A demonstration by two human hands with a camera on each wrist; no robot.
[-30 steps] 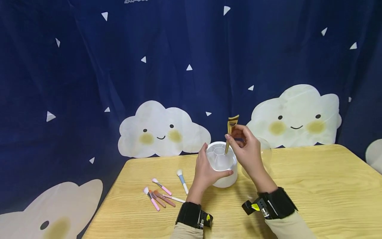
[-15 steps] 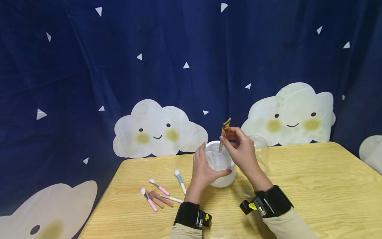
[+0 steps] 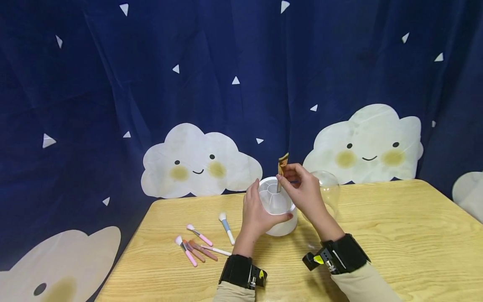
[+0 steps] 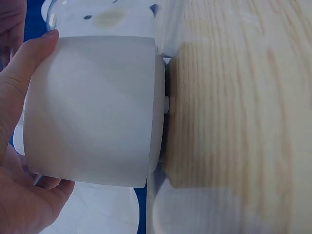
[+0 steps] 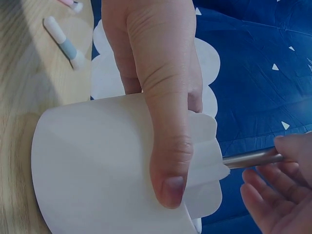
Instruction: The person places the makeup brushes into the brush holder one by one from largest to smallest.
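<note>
In the head view my left hand [image 3: 253, 214] grips a white round brush holder [image 3: 280, 230], thumb at the near side and fingers round the left rim. Its divided top tilts toward me, with a round centre compartment. My right hand [image 3: 306, 188] pinches a gold makeup brush [image 3: 282, 164], bristles up, with the handle's lower end at the centre compartment. How deep the handle reaches cannot be told. In the right wrist view the metallic handle [image 5: 253, 158] enters behind the scalloped dividers [image 5: 204, 180]. The left wrist view shows the holder's plain side [image 4: 92, 112] just above the table.
Several makeup brushes lie left of my hands, among them a pink one [image 3: 186, 251], a brown one [image 3: 203, 250] and a blue-and-white one [image 3: 227, 228]. A clear dome [image 3: 330, 186] stands behind my right wrist on the wooden table [image 3: 396, 235].
My right hand has brought the brush left and lower, from the holder's right side to its centre compartment, turning it slightly. The left hand keeps its grip. The head view has shifted a little.
</note>
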